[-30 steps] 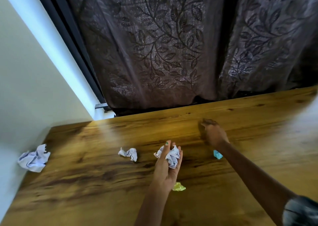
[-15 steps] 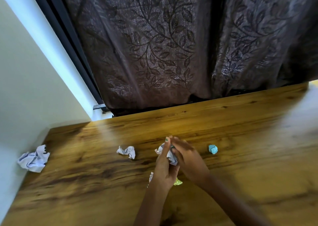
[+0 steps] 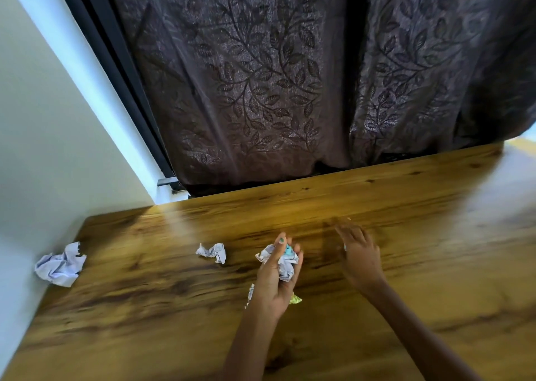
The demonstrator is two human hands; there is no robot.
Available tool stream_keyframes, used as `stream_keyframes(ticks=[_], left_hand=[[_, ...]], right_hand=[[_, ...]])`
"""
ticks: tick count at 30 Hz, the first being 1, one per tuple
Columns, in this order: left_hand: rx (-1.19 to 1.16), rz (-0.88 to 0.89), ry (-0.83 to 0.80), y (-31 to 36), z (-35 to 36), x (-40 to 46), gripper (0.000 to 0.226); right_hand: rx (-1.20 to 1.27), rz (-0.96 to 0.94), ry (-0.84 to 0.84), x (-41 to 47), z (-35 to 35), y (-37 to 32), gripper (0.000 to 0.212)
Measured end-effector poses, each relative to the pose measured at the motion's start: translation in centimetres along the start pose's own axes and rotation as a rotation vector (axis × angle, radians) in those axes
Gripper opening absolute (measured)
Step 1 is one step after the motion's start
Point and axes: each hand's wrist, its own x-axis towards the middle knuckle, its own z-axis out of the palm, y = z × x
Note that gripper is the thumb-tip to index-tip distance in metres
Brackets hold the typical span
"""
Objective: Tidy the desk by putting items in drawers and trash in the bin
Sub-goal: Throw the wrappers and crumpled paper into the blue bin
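Our left hand [image 3: 275, 276] cups light, soft crumpled paper [image 3: 285, 264]; our right hand [image 3: 358, 253] hovers beside it, fingers loose, holding nothing.

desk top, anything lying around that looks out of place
Yes. Two crumpled white paper balls lie loose on the desk: one at its left edge by the wall, one mid-desk. A yellow scrap peeks from under the left hand, which holds more crumpled paper.

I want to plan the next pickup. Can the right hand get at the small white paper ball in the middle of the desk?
Probably yes, with a cross-reach: the right hand is open, but the full left hand lies between it and the paper ball.
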Motion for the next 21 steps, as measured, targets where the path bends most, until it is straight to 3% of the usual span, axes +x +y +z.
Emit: stream_keyframes(ticks=[3, 5, 11, 16, 21], left_hand=[[-0.006, -0.010, -0.007, -0.2, -0.4, -0.2, 0.035], [-0.004, -0.006, -0.003, -0.1, -0.5, -0.3, 0.030], [0.010, 0.000, 0.005, -0.3, -1.1, -0.2, 0.026], [0.139, 0.045, -0.003, -1.0, -0.9, -0.3, 0.029], [0.272, 0.182, -0.009, -1.6, -0.9, -1.1, 0.055]], right_hand=[[-0.180, -0.048, -0.122, -0.6, 1.5, 2.8, 0.059], [-0.165, -0.084, -0.072, -1.3, 2.1, 3.8, 0.056], [0.364, -0.027, 0.169, -1.8, 0.8, 0.3, 0.031], [0.604, -0.109, 0.105, -3.3, -1.1, -5.4, 0.031], [0.703, -0.193, 0.026, -4.7, -0.3, -8.4, 0.030]])
